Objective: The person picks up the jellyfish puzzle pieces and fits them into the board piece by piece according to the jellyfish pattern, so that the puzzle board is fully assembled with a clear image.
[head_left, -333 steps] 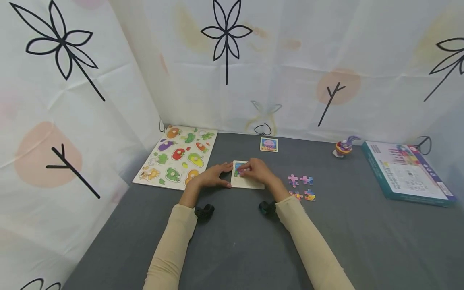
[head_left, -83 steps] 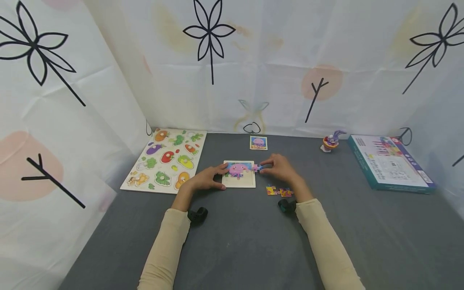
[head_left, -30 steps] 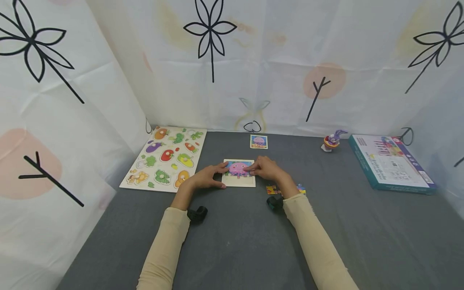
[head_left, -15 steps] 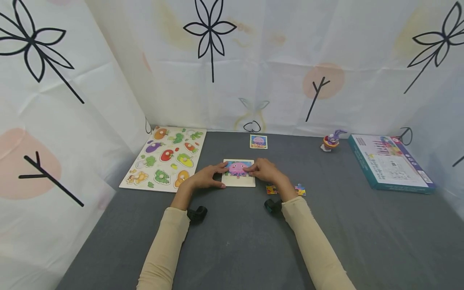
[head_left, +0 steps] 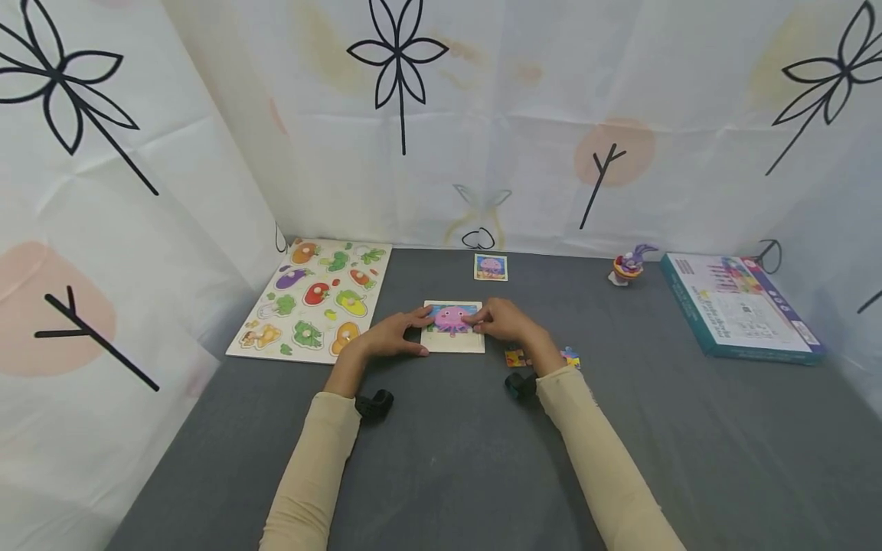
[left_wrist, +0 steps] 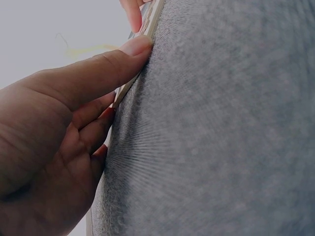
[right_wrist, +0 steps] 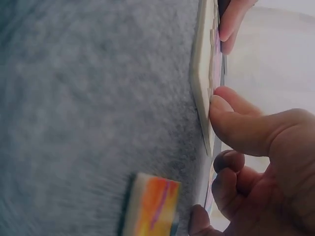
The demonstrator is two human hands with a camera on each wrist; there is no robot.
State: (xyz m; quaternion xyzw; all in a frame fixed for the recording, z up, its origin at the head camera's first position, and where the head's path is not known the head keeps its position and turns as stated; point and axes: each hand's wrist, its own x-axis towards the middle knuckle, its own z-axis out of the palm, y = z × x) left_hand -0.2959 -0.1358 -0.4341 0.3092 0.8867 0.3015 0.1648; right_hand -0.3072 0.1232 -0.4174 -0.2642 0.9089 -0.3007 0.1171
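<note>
Resting flat on the grey surface (head_left: 441, 474), a pale puzzle board (head_left: 451, 346) lies between the two hands, its upper part bearing a pink octopus (head_left: 451, 318) against blue and its lower strip bare and cream-coloured. The left hand (head_left: 389, 337) rests against the board's left side, fingers extended, thumb at the nearer corner. The right hand (head_left: 506, 321) pinches a piece (head_left: 471, 329) at the board's right side between thumb and index finger; the fingertips cover most of that piece. Loose pieces, one yellow-orange (head_left: 514, 358) and one blue and yellow (head_left: 571, 357), lie to the right of the board, partly behind the right wrist.

The head view alone gives the wider setting: a small octopus card (head_left: 491, 267) beyond the board, a vegetable board (head_left: 310, 314) to its left, and, well to its right, a purple-topped figurine (head_left: 625, 265) and a teal-sided box (head_left: 744, 302). The left wrist view shows the thumb tip on the board's edge and the other fingers behind it. The right wrist view shows the board's thickness in profile and the right hand's remaining fingers bent below the pinch.

The puzzle board is a rectangular slab with a plain, light edge. Loose pieces have knobbed outlines; one, seen close, has a thick pale side beneath its bright print. Fuzzy cloth covers the surface, and a creased white sheet (head_left: 537, 153) with black line drawings hangs beyond the board.
</note>
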